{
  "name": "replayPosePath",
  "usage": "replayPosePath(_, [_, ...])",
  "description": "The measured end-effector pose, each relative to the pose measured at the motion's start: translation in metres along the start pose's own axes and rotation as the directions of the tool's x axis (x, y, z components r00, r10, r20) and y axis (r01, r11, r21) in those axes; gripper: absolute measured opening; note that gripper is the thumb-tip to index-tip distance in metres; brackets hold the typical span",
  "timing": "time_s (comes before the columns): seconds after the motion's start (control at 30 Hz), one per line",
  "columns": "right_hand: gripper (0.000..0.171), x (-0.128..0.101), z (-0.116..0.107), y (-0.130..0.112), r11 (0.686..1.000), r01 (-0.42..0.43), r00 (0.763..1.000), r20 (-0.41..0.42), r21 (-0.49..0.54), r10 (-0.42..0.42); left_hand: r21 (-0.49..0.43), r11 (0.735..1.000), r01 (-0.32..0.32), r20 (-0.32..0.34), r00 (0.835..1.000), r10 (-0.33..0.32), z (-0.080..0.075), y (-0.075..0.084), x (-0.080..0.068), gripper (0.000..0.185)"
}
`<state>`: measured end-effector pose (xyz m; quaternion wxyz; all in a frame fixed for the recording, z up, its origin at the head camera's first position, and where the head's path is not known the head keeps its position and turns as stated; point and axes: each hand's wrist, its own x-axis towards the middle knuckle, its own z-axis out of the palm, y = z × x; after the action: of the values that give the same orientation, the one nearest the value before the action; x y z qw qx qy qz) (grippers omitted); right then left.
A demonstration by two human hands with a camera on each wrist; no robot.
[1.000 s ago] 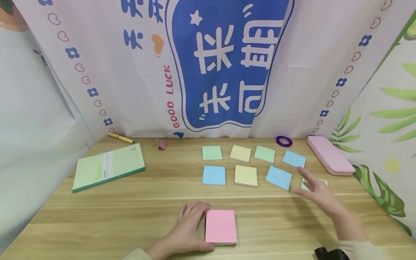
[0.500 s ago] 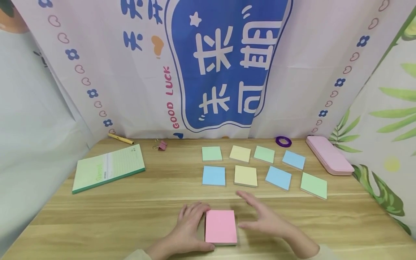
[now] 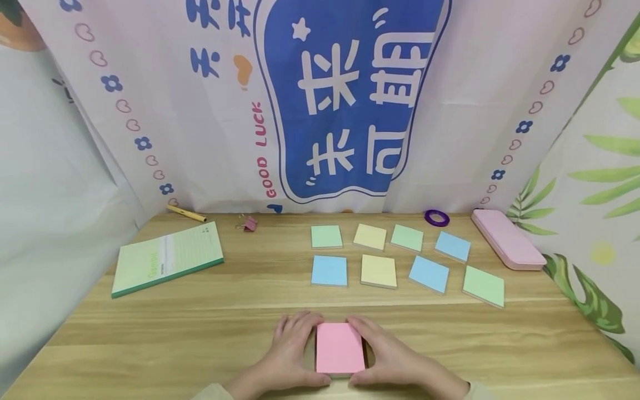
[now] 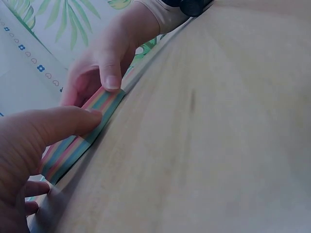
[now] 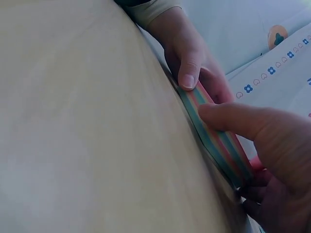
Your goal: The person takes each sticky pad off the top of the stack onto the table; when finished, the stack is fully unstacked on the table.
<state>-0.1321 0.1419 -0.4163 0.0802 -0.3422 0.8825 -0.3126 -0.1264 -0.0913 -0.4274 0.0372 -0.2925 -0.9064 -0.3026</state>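
A pink-topped sticky note pad (image 3: 340,347) lies near the table's front edge. My left hand (image 3: 300,350) holds its left side, fingers at the far corner and thumb at the near edge. From the other side my right hand (image 3: 374,351) grips it the same way. In the left wrist view the pad's striped multi-colour edge (image 4: 80,133) shows between my left thumb (image 4: 63,124) and the right thumb (image 4: 112,73). The right wrist view shows the same striped edge (image 5: 214,128) with both thumbs pressed on it.
Several single notes lie in two rows behind the pad, from a green one (image 3: 326,236) to another green one (image 3: 483,285). A green notebook (image 3: 167,256), yellow pen (image 3: 186,213) and pink clip (image 3: 248,223) sit left. Purple tape (image 3: 436,217) and a pink case (image 3: 507,239) sit right.
My right hand left the green note at the right, swept back across the table and took hold of the pad's right side. The left hand stayed put.
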Motion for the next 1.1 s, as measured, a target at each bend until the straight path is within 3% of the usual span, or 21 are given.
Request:
replayPosePath(0.23, [0.087,-0.001,-0.004,0.000,1.000,0.010,0.997,-0.076,0.021,-0.008,0.014,0.999,0.030,0.021,0.999,-0.030,0.000,0.000,0.000,0.094])
replayPosePath(0.47, [0.092,-0.012,-0.027,0.005,0.999,-0.045,0.981,-0.189,0.028,0.049,0.038,0.999,0.018,0.016,1.000,-0.019,0.000,0.001,-0.001,0.089])
replayPosePath(0.6, [0.088,-0.022,-0.044,0.017,0.992,-0.027,0.968,-0.243,0.125,0.057,0.049,0.999,0.000,0.008,1.000,0.000,-0.001,0.000,-0.001,0.085])
replayPosePath(0.77, [0.083,-0.042,-0.059,0.034,0.965,-0.027,0.967,-0.238,0.260,0.091,0.047,0.999,0.022,0.022,1.000,-0.023,-0.004,0.001,-0.001,0.083])
replayPosePath(0.9, [0.081,-0.054,-0.061,0.047,0.969,-0.080,0.966,-0.223,0.232,0.133,0.044,0.998,0.047,0.039,0.998,-0.049,-0.007,0.001,-0.001,0.082])
replayPosePath(1.1, [0.080,-0.068,-0.063,0.060,0.984,-0.171,0.964,-0.200,0.043,0.176,0.034,0.999,0.042,0.032,0.999,-0.043,-0.003,0.001,0.000,0.082])
